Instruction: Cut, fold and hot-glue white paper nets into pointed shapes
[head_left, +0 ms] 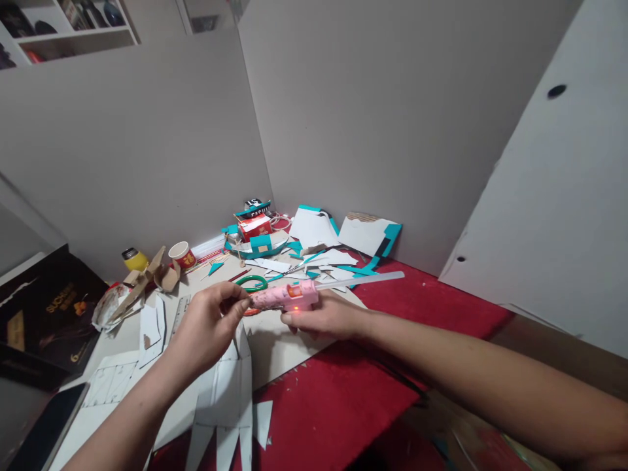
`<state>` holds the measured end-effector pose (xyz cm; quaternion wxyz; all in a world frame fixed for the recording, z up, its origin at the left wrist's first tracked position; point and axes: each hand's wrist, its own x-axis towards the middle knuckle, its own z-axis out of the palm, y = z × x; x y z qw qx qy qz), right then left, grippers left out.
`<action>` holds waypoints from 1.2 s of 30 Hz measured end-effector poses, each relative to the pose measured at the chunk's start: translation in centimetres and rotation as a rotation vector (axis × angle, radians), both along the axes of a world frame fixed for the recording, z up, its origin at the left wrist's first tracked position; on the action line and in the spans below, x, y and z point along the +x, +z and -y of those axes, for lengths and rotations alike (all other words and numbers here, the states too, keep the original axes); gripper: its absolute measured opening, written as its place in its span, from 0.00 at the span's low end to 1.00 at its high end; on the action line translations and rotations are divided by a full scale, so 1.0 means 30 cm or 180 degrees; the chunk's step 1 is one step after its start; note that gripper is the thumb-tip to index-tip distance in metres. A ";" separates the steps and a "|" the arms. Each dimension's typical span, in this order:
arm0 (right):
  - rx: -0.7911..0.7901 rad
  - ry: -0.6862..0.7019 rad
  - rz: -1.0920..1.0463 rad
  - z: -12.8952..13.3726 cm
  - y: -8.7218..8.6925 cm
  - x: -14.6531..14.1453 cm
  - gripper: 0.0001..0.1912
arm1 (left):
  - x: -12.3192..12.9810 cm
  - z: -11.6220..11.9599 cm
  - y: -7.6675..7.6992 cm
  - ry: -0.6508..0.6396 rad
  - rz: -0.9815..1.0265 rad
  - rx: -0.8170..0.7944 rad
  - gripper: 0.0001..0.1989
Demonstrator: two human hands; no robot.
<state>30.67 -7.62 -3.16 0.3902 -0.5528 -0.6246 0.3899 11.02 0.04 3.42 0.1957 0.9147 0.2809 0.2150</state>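
Observation:
My right hand (318, 319) is wrapped round the handle of a pink glue gun (287, 296), held above the table. A clear glue stick (366, 281) sticks out of its back end, and a small red light glows on its side. The front of the gun points at my left hand (216, 317). The left fingers are pinched together right at the nozzle; what lies between them is hidden. Below the left hand is a white folded cardboard piece (223, 392) with pointed flaps and drawn lines.
Behind the hands lie a green roll of tape (252, 282), white and teal card scraps (333, 258) and a teal cardboard boat (260, 245). A paper cup (181, 255), a yellow bottle (135, 259) and a black box (49, 314) stand left. Grey panels (367, 118) enclose the red-covered table (314, 399).

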 end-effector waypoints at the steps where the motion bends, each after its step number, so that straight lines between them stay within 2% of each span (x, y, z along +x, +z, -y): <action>1: -0.0029 -0.0024 0.0043 0.000 0.000 -0.001 0.08 | -0.002 0.000 0.002 0.0016 -0.0003 -0.0026 0.08; 5: -0.0280 -0.0309 0.0150 0.005 0.010 -0.007 0.10 | -0.006 0.003 -0.010 -0.0004 0.0165 0.0295 0.04; 10: -0.0072 -0.0241 0.0118 0.012 0.017 -0.008 0.09 | -0.004 -0.002 -0.041 -0.0234 0.0424 0.0931 0.02; 18: -0.0229 -0.0303 0.0095 0.008 0.013 -0.007 0.10 | 0.001 -0.018 -0.051 -0.0463 0.0554 0.0904 0.05; 21: -0.0380 -0.0345 0.0246 0.000 0.011 -0.009 0.09 | 0.006 -0.017 -0.067 -0.0439 0.0527 0.1107 0.05; 24: -0.0245 -0.0296 0.0200 0.000 0.015 -0.010 0.10 | 0.009 0.028 -0.100 -0.0627 0.0497 0.1470 0.04; 27: 0.0125 -0.0102 0.0068 0.003 0.021 -0.002 0.14 | 0.002 0.113 -0.139 -0.1213 0.0376 0.1742 0.07; 28: 0.0219 -0.0052 0.0050 0.004 0.021 0.003 0.14 | -0.002 0.140 -0.151 -0.1480 0.0313 0.1754 0.07; 29: 0.0263 -0.0034 0.0065 0.005 0.021 0.007 0.13 | -0.007 0.162 -0.160 -0.1574 0.0272 0.1816 0.07; 32: 0.0213 -0.0138 0.0128 0.013 0.019 0.012 0.12 | -0.026 0.184 -0.180 -0.1586 0.0276 0.1916 0.11; 36: 0.0240 -0.0055 -0.0042 0.028 0.017 0.007 0.13 | -0.055 0.148 -0.196 -0.1345 0.0133 0.1770 0.09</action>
